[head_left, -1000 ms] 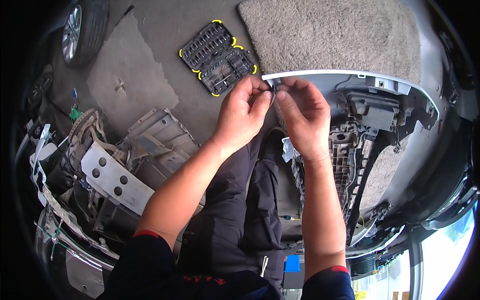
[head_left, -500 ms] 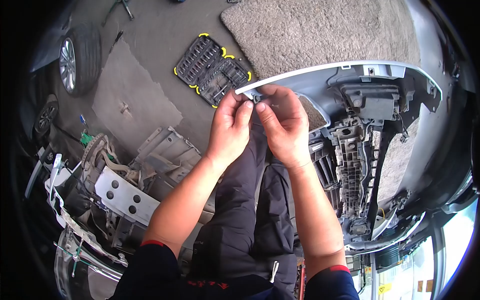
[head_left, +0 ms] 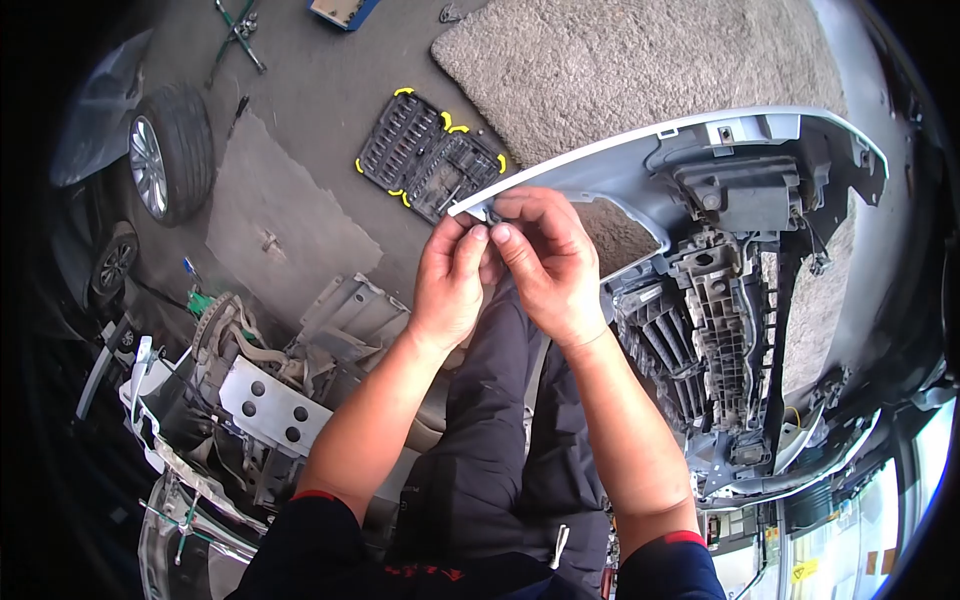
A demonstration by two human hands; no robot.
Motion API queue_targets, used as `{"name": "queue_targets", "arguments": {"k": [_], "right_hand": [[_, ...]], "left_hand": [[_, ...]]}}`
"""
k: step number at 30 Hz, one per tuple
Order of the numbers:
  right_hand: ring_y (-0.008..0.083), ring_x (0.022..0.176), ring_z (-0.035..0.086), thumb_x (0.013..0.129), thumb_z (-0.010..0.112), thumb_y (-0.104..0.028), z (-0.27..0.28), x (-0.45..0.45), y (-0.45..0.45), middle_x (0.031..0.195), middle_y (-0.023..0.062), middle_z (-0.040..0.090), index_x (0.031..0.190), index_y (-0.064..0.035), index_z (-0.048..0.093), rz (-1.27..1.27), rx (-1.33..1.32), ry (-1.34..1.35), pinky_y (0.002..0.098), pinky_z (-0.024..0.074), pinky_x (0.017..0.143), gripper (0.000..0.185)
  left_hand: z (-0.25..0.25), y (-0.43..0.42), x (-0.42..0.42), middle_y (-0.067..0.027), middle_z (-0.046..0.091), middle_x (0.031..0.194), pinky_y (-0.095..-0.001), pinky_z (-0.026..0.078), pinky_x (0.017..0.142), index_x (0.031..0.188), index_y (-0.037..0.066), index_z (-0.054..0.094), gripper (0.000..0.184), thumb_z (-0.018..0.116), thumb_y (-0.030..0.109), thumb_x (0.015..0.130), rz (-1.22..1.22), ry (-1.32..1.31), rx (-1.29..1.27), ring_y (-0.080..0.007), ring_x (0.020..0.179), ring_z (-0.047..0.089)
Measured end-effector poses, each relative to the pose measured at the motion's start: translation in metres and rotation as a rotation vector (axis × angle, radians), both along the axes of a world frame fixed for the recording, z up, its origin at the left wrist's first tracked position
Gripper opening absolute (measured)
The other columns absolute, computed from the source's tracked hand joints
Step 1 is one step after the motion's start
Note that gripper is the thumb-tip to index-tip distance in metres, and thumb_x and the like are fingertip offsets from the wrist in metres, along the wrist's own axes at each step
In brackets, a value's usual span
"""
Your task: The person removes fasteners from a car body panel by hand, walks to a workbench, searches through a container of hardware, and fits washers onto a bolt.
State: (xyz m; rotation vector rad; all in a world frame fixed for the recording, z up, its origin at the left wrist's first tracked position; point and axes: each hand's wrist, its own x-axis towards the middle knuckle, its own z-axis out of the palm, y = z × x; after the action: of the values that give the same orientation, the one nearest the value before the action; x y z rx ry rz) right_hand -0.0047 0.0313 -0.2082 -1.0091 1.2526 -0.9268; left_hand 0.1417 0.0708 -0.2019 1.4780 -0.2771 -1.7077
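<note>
Left fingers (head_left: 468, 252) and right fingers (head_left: 524, 250) are pinching the bumper cover (head_left: 650, 165) (likely light, flexible), its rim (head_left: 620, 138) above them offering purchase.

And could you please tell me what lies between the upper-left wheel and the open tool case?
In the head view, a flat, ragged-edged grey patch lies between the wheel and the tool case, with bare floor nearer the case.
</note>
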Motion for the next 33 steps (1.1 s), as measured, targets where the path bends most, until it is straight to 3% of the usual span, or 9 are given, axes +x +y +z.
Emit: {"name": "queue_targets", "arguments": {"k": [11, 17, 23, 24, 25, 28, 31, 33], "right_hand": [[0.0155, 0.085, 0.073, 0.092, 0.077, 0.003, -0.003, -0.004, 0.000, 0.125, 0.0128, 0.071, 0.117, -0.0008, 0.075, 0.010, 0.045, -0.088, 0.0321, 0.0609, 0.081, 0.025], [0.0164, 0.086, 0.073, 0.093, 0.076, 0.002, 0.006, -0.010, -0.004, 0.124, 0.0125, 0.071, 0.117, -0.0016, 0.075, 0.053, -0.007, -0.005, 0.0328, 0.0609, 0.082, 0.024], [0.0234, 0.090, 0.073, 0.094, 0.076, 0.000, 0.038, -0.029, 0.007, 0.114, 0.0128, 0.072, 0.120, -0.0018, 0.075, 0.186, -0.115, 0.105, 0.0337, 0.0600, 0.082, 0.025], [0.0231, 0.093, 0.073, 0.095, 0.077, -0.001, 0.050, -0.033, 0.012, 0.108, 0.0120, 0.072, 0.121, -0.0017, 0.074, 0.191, 0.002, 0.080, 0.0326, 0.0589, 0.085, 0.026], [0.0205, 0.094, 0.073, 0.098, 0.076, -0.002, 0.057, -0.034, 0.023, 0.109, 0.0103, 0.073, 0.122, -0.0017, 0.073, 0.144, 0.128, 0.009, 0.0319, 0.0584, 0.086, 0.024], [0.0133, 0.104, 0.070, 0.107, 0.069, -0.003, 0.111, -0.044, 0.037, 0.120, 0.0073, 0.075, 0.127, 0.0020, 0.066, 0.017, 0.476, -0.289, 0.0298, 0.0559, 0.099, 0.021], [0.0192, 0.117, 0.067, 0.104, 0.063, 0.005, 0.147, -0.050, 0.046, 0.130, 0.0146, 0.070, 0.128, 0.0026, 0.062, 0.002, 0.491, -0.613, 0.0362, 0.0566, 0.104, 0.024], [0.0175, 0.111, 0.065, 0.102, 0.061, 0.007, 0.186, -0.034, 0.040, 0.124, 0.0112, 0.066, 0.120, 0.0008, 0.062, 0.025, 0.465, -0.694, 0.0347, 0.0559, 0.099, 0.019]], "left_hand": [[0.004, -0.003, -0.002, 0.0083, 0.053, 0.086, -0.0237, 0.044, 0.066, 0.130, 0.011, 0.065, 0.021, 0.050, 0.020, 0.117, -0.005, -0.004, 0.033, -0.0035, 0.075, 0.049], [0.012, -0.005, -0.004, 0.0073, 0.052, 0.084, -0.0242, 0.043, 0.064, 0.120, 0.010, 0.064, 0.015, 0.052, 0.018, 0.116, -0.011, 0.008, 0.027, -0.0045, 0.071, 0.049], [0.041, 0.010, 0.006, 0.0044, 0.053, 0.079, -0.0241, 0.042, 0.062, 0.117, 0.008, 0.064, 0.019, 0.050, 0.021, 0.117, -0.054, 0.213, 0.142, -0.0065, 0.068, 0.050], [0.054, 0.010, 0.008, 0.0038, 0.055, 0.078, -0.0240, 0.042, 0.061, 0.118, 0.007, 0.064, 0.021, 0.050, 0.022, 0.118, -0.065, 0.247, 0.171, -0.0070, 0.068, 0.051], [0.066, 0.010, 0.009, 0.0007, 0.058, 0.080, -0.0274, 0.046, 0.064, 0.120, 0.005, 0.065, 0.036, 0.046, 0.035, 0.117, -0.049, 0.319, 0.226, -0.0106, 0.068, 0.053], [0.106, 0.014, 0.030, -0.0138, 0.070, 0.106, -0.0421, 0.054, 0.091, 0.148, 0.000, 0.059, 0.076, 0.035, 0.063, 0.113, 0.048, 0.692, 0.150, -0.0250, 0.092, 0.067], [0.149, 0.021, 0.049, -0.0253, 0.067, 0.138, -0.0488, 0.050, 0.112, 0.161, -0.002, 0.048, 0.086, 0.034, 0.067, 0.111, 0.157, 0.774, 0.071, -0.0370, 0.125, 0.067], [0.184, 0.029, 0.059, -0.0277, 0.059, 0.153, -0.0506, 0.044, 0.121, 0.162, -0.002, 0.046, 0.090, 0.034, 0.070, 0.110, 0.207, 0.781, 0.009, -0.0400, 0.141, 0.059]]}}
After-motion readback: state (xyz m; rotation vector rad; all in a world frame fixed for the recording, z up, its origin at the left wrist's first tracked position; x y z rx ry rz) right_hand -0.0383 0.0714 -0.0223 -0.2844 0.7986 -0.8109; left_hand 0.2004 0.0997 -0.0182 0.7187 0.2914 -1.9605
